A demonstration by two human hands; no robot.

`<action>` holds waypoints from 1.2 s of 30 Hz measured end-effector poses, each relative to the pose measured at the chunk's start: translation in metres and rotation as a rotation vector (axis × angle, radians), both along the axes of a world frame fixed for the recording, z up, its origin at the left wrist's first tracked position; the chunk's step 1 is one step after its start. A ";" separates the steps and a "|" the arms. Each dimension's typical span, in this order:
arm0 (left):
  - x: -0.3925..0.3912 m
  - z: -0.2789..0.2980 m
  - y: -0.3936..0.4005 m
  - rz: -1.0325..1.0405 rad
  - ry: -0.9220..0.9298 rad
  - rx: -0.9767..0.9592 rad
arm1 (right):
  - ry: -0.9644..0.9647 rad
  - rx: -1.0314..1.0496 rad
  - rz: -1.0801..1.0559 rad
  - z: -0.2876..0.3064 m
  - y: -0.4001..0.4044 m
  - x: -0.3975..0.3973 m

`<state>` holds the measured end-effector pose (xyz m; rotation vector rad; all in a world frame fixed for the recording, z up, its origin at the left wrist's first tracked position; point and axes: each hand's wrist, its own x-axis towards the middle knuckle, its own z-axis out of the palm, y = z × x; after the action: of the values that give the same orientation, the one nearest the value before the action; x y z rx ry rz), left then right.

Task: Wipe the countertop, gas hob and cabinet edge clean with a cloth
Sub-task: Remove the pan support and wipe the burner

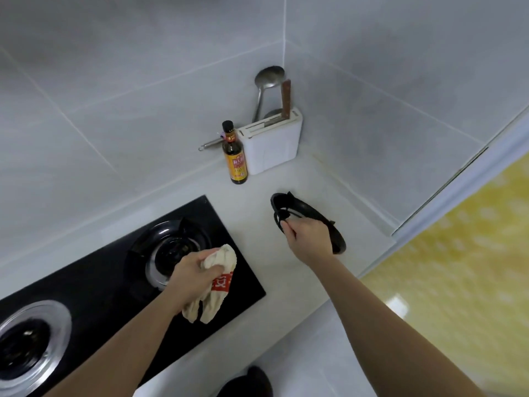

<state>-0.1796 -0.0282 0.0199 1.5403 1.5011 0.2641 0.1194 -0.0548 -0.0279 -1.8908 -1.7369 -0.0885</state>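
the pale, smooth surface spreads under both hands, matte and stone-like, meeting glossy grey wall tiles beyond them. set into it, beneath the left hand, is the gas hob, a flat rectangle of glossy black glass; its right burner sits just beyond the left hand's knuckles with its round metal dish bare, while the left burner lies well to the left of that hand, ringed in shiny steel. the right hand is over the surface to the right of the hob, its fingers curled round a black pan support, a round, dull cast ring with short prongs, tilted; whether it touches the surface i cannot tell. far beyond the right hand, in the tiled corner, stands a white plastic knife block, boxy, with a wooden-handled knife and a steel ladle rising from it. just left of the block is a dark glass sauce bottle with an orange label. the left hand is clenched on the cloth, a crumpled cream rag with a red printed patch, soft and bunched, its loose end hanging over the hob glass just nearer than the right burner.
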 end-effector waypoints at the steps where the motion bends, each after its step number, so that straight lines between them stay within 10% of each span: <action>1: -0.002 0.001 0.000 0.011 -0.015 -0.002 | -0.052 -0.033 0.016 -0.007 0.001 -0.008; 26: -0.148 0.011 -0.040 0.463 -0.301 0.017 | -0.202 -0.337 -0.145 -0.082 -0.043 -0.054; 32: -0.200 0.007 -0.009 0.407 -0.021 0.236 | 0.337 -0.248 -0.376 -0.037 -0.036 -0.157; 36: -0.212 -0.001 0.018 -0.030 0.563 0.348 | 0.779 -0.810 -0.256 -0.028 -0.031 -0.243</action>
<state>-0.3920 -0.0101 0.0192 2.0273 1.9354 0.0741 -0.1238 -0.0860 -0.0555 -2.2092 -1.0249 1.2475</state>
